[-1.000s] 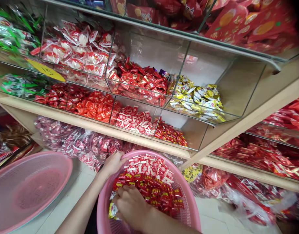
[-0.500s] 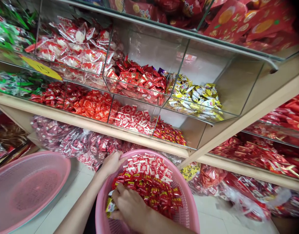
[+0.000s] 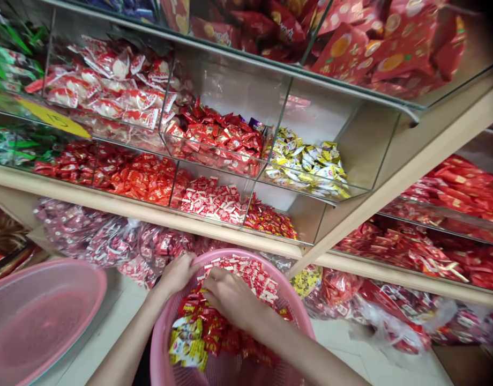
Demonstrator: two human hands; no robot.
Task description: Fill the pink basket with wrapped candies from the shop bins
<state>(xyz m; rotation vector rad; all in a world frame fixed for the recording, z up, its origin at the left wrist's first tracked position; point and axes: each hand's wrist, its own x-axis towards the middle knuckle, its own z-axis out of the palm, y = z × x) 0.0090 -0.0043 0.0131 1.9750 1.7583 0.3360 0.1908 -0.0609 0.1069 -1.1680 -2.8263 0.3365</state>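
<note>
My left hand (image 3: 179, 272) grips the far left rim of a pink plastic basket (image 3: 160, 327), its fingers closed over the edge. Inside the basket, my right hand (image 3: 230, 295) lies over the wrapped candies with curled fingers; whatever is under the fingertips is hidden. Red and white wrapped candies (image 3: 254, 273) fill the far side of the basket. Dark red candies with yellow print (image 3: 216, 329) lie beneath and in front of my right hand. Nearer the left wall sit yellow and white packets (image 3: 188, 343). Some of the perforated basket bottom shows at the near side.
Glass-fronted shelf bins (image 3: 214, 155) of red, white, green and yellow candies rise ahead. A wooden shelf edge (image 3: 150, 217) runs just beyond the basket. Bagged candies (image 3: 89, 228) lie on the floor below it. Another pink basket (image 3: 41, 316) stands at the left.
My right hand has moved from the left part of the basket up toward the red and white candies. More yellow and white packets now show. The view has shifted slightly.
</note>
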